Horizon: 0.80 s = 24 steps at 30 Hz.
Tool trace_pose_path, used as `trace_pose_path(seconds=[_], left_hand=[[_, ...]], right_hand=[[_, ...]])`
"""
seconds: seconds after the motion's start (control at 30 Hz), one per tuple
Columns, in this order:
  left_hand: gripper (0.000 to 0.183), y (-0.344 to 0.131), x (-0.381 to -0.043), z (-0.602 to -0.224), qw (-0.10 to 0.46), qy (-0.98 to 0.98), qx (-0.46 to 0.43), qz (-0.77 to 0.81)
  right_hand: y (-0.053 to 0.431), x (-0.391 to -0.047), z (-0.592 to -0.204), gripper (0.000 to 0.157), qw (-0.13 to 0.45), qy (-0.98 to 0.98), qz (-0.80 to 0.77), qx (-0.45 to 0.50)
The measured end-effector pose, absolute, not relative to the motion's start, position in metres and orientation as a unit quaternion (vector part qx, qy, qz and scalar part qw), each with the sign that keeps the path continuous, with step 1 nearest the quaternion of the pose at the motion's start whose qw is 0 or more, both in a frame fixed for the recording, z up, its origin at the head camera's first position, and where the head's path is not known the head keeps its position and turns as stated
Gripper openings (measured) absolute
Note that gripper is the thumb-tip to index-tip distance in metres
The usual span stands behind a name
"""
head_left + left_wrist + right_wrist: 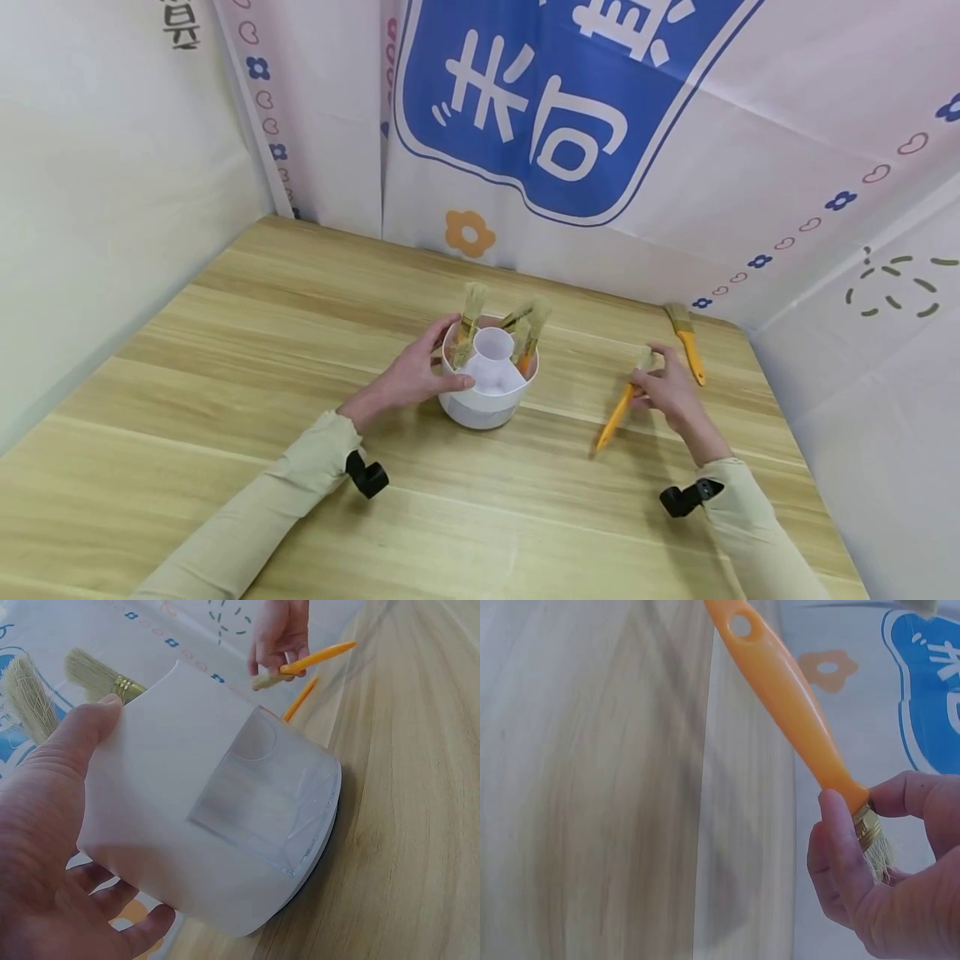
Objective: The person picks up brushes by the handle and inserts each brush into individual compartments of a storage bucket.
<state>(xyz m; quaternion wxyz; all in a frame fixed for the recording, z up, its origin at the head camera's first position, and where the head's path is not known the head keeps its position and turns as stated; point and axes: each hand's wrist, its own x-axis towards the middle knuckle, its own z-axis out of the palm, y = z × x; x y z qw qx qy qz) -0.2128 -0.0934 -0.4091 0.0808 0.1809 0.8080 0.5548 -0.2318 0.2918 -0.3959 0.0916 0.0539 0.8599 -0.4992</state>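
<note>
A white round desk organizer [480,406] with several compartments stands on the table, brushes upright in its outer sections. My left hand [420,367] grips its left side, thumb at the near rim and fingers round the far side. In the left wrist view the organizer [165,787] shows a clear label pocket on its wall. My right hand [667,387] pinches a paintbrush [617,417] near its metal band, off to the right of the organizer. The right wrist view shows this paintbrush [795,705] held above the table, its orange handle pointing away from the palm and pale bristles beside the fingers.
Another orange-handled paintbrush [688,346] lies near the table's back right corner. Behind the wooden table [300,275] hangs a printed cloth [330,167] with a blue sign, and white walls rise on both sides.
</note>
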Motion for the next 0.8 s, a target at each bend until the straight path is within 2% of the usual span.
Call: trace_pose_path(seconds=[0.8], left_hand=[[0.094,-0.093,-0.212,-0.408,0.086,0.807,0.183,0.555]], right_hand=[[0.252,-0.227,-0.385,0.071,0.081,0.831,-0.55,0.027]])
